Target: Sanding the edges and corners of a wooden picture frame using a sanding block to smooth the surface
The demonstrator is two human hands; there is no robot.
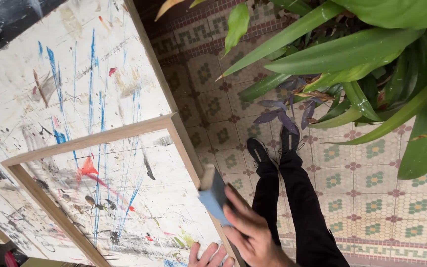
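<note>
Blue rectangular sanding block [213, 195] gripped by right hand [253, 230], fingers wrapped over it, pressed on right rail of pale wooden frame [92, 136]. Rail's long axis runs away from hand. Left hand [208, 256] laid flat, fingers spread, on paint-streaked white board [75, 69], just below block.

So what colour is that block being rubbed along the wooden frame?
The sanding block is blue with a pale tan end, held in the right hand against the frame; head view.

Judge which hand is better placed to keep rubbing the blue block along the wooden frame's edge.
The right hand, probably: it already grips the blue block and presses it against the wooden frame at its outer edge. The left hand lies flat on the paint-stained board beside it, seemingly steadying.
</note>
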